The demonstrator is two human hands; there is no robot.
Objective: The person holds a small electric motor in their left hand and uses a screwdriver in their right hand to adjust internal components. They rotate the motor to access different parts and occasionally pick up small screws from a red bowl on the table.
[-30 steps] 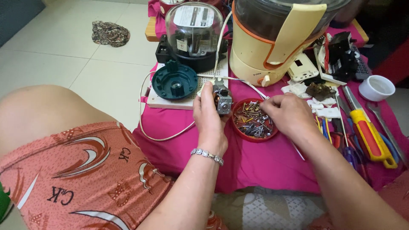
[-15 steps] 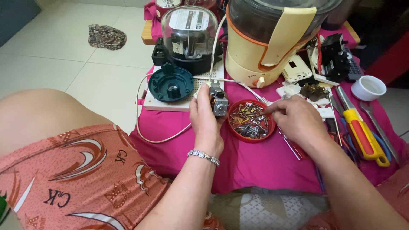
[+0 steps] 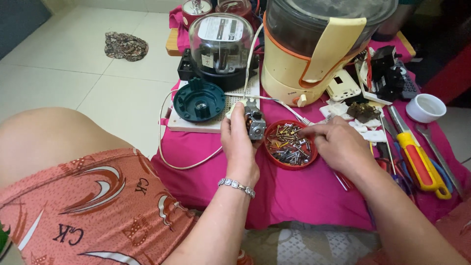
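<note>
Head view: left hand (image 3: 239,142) closed around small metal motor part (image 3: 255,125) above pink tabletop (image 3: 304,196), right hand (image 3: 338,145) loosely curled, fingertips now reaching into red screw dish (image 3: 290,145), having hovered just beside it earlier.

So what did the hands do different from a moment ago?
The right hand slid left, and its fingers now dip into the red dish of screws. The left hand kept holding the small metal part. The dish, the yellow-handled screwdriver and the cream appliance stayed put.
</note>
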